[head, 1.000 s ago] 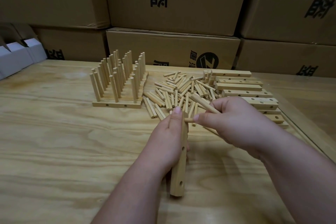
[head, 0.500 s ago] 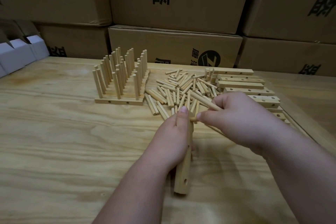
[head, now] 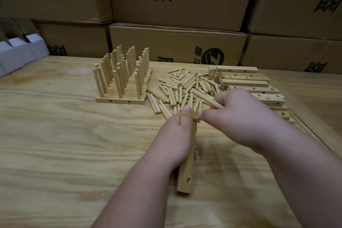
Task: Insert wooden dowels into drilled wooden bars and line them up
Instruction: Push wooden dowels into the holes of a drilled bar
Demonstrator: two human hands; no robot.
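As before, dowel (head: 196, 117) against bar (head: 185, 172).

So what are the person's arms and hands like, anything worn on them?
Both are bare. The left hand and right hand wear no gloves, and no rings, watch or bracelet show. No sleeves appear on the forearms as far as the frame shows. Fingernails are short and unpainted.

Pale plywood table (head: 55, 135): broad wavy grain, smooth, faint satin sheen toward the far left corner. Light unpainted wood for the loose dowels (head: 181, 87), matt, cleanly cut ends. Same raw matt wood in the drilled bars (head: 246, 82) by the right edge, the held bar (head: 185, 176) and the finished row of pegged bars (head: 120, 81). Brown corrugated cardboard boxes (head: 177, 42) behind, matt, black print. White card cartons (head: 16, 53) at far left, matt.
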